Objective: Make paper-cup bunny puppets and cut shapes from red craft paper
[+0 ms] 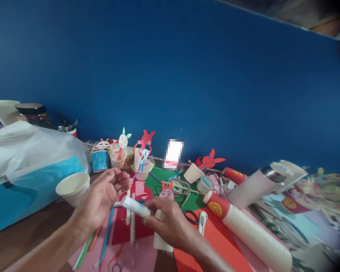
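My right hand (170, 219) is closed around a white glue stick (134, 206), whose wide end points left toward my other hand. My left hand (104, 189) is raised at centre left with the palm turned up. Its fingers are loosely curled and apart, and I see nothing held in them. Behind my right hand stands a white paper cup (161, 241), partly hidden, with a pink rabbit face (166, 193) with orange ears above it. Red paper (121, 226) and white paper strips (133, 223) lie below the glue stick.
Paper cups with animal figures, such as a red one (147, 139), line the back. A box cutter (203, 223), black-handled scissors (190, 217), a long cup stack (255, 236) and a flask (255, 187) are at right. A cup (73, 187) and plastic bag (31, 147) are at left.
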{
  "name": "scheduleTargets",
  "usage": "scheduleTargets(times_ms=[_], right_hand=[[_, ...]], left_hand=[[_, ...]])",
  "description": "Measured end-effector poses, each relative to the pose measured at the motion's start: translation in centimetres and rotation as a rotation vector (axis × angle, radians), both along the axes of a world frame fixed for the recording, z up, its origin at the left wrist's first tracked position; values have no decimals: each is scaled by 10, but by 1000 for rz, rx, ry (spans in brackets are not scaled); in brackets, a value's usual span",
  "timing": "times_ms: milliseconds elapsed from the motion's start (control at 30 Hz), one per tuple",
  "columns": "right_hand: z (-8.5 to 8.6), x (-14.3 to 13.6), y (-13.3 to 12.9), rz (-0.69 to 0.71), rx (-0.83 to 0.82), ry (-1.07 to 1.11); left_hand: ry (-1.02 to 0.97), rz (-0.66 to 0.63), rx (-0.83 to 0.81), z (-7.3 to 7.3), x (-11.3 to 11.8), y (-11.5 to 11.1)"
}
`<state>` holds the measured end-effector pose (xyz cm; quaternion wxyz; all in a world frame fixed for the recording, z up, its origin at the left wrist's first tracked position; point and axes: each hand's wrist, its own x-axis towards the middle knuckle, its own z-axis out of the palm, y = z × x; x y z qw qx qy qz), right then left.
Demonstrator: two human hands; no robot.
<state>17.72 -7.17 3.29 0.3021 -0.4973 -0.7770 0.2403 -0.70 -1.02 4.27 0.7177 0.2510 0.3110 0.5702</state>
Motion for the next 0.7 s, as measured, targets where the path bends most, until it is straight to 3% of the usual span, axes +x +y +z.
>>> scheduleTargets(times_ms=[100, 233, 367, 500, 567, 633, 700], right_hand=[[-2, -3, -1, -27, -67, 42], [-4, -3, 0, -125, -44, 46], [-5, -1, 2, -86, 19, -56], [-11, 2, 3, -107, 149, -166], [-12, 5, 3, -168, 235, -176], [-7, 8, 3, -180, 274, -171], [0, 10, 4, -147, 274, -175]], left_hand=[[-77, -85, -46, -1, 20, -6], [-205, -214, 53, 2, 43, -8], [-277, -261, 54, 1, 52, -2], [-288, -251, 27, 9, 40, 12], [-309, -180, 29, 16, 27, 21], [-360, -89, 102, 21, 15, 28], [-370, -100, 107, 23, 8, 31]])
